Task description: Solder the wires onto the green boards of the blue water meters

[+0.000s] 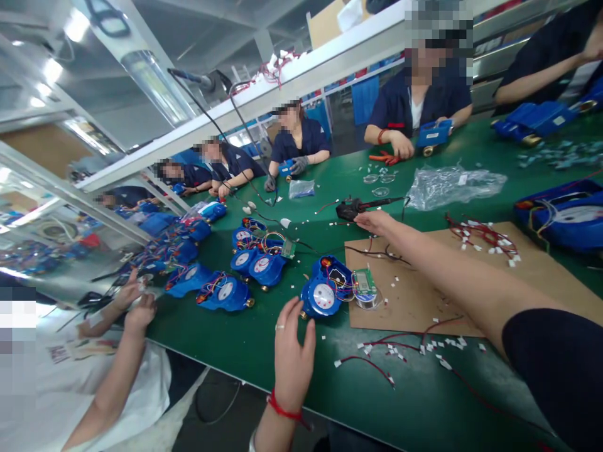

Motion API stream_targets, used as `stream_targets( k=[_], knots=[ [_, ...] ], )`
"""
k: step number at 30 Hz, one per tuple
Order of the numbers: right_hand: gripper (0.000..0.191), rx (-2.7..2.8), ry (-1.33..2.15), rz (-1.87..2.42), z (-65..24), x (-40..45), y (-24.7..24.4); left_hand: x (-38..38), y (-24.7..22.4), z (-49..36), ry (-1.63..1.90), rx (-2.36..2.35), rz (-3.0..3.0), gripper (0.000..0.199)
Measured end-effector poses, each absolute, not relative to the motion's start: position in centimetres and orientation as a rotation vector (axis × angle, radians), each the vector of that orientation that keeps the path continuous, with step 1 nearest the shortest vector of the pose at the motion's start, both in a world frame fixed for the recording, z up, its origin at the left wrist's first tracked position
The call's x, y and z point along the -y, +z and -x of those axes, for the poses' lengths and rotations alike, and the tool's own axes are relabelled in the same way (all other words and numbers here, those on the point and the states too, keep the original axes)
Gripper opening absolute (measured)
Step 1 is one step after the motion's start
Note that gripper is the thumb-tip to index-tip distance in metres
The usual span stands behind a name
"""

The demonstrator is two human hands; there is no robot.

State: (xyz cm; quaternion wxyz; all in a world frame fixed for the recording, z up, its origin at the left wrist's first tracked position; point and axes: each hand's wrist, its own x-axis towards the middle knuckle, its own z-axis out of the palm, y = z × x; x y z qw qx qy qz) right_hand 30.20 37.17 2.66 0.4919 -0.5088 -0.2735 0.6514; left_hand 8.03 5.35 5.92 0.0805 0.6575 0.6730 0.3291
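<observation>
Blue housing [308,296] with a round white dial [324,299], an open wired compartment [337,276] and an attached green circuit board [365,282] lies on the green table [268,333] beside the cardboard [400,311]. Its long axis slants from near left to far right, brass end [304,314] nearward, by the left hand's [293,345] widely parted thumb and fingers. The right hand [375,221] meets a black tool [347,210], its grip unclear.

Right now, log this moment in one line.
left hand: beside blue plastic meter with white dial | right hand: at slim black tool | brown cardboard sheet: on green table
</observation>
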Motion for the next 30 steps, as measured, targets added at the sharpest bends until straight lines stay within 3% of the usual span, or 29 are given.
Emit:
stream_targets(
  k=[5,10,14,18,20,26,30],
  knots=[
    [0.011,0.706,1.649,1.129,-32.6,-29.2,3.9,-13.0,4.9,-7.5,0.853,-1.889,-1.550,0.059],
    [0.007,0.815,1.717,1.044,-35.2,-17.1,3.8,-14.7,4.4,-8.0,1.039,-1.653,-1.094,0.056],
    [0.024,1.228,1.959,0.991,-33.7,-9.8,3.8,-12.4,5.1,-9.1,1.174,-1.458,-0.705,0.039],
    [0.059,1.335,1.616,1.087,-30.1,-6.5,5.0,-8.8,7.1,-11.1,1.306,-1.479,-0.499,0.030],
    [0.065,1.247,1.522,1.060,-28.9,-6.0,5.9,-7.1,8.3,-12.9,1.349,-1.472,-0.502,0.032],
    [0.040,0.604,1.625,0.788,-30.9,-7.7,8.3,-5.5,9.1,-20.4,1.330,-1.293,-0.893,0.056],
    [0.029,0.584,1.544,0.841,-36.8,-11.3,8.9,-7.0,8.4,-21.7,1.205,-1.204,-1.289,0.063]
  ],
)
